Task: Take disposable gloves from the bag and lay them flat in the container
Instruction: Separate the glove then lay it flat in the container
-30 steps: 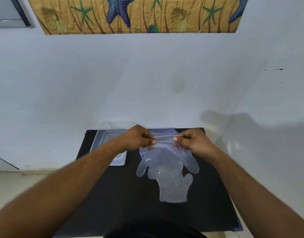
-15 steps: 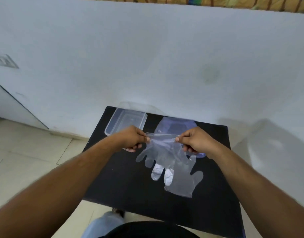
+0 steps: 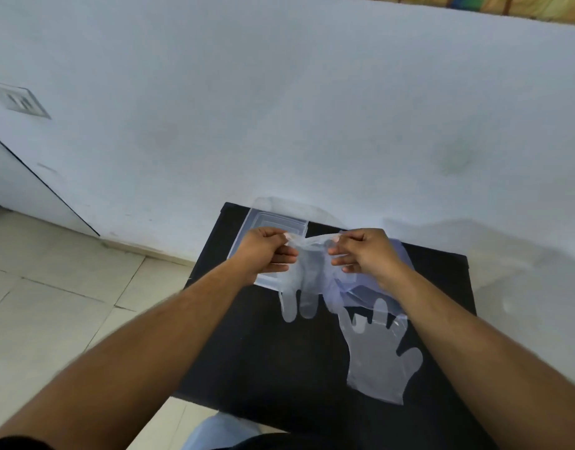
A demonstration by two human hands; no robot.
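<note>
Pinching the cuff edge of a thin transparent plastic disposable glove (image 3: 300, 280), the two bare hands hold it up above the table; the left hand (image 3: 266, 251) clamps the left end of the cuff between thumb and forefinger, and the right hand (image 3: 364, 253) clamps the right end in the same way, so the cuff is stretched between them. The other fingers of both hands are curled in. The glove hangs down from this grip, and its finger parts point toward the near side, with the tips above the dark surface. Behind the left hand, at the far left corner of the table, stands a clear rectangular plastic container (image 3: 274, 220); the hand covers part of it, and I cannot tell what lies inside. Under and behind the right hand lies a pale bluish transparent plastic bag (image 3: 399, 254), flat on the table and partly hidden by the wrist. Nearer to the person and to the right, a second transparent plastic glove (image 3: 377, 358) lies flat on the table, its fingers pointing to the far side and touching the near edge of the bag. All these things rest on a small black square table (image 3: 263, 352), which stands against a white painted wall (image 3: 279, 108). To the left of the table there is a floor of pale tiles (image 3: 52, 303).
</note>
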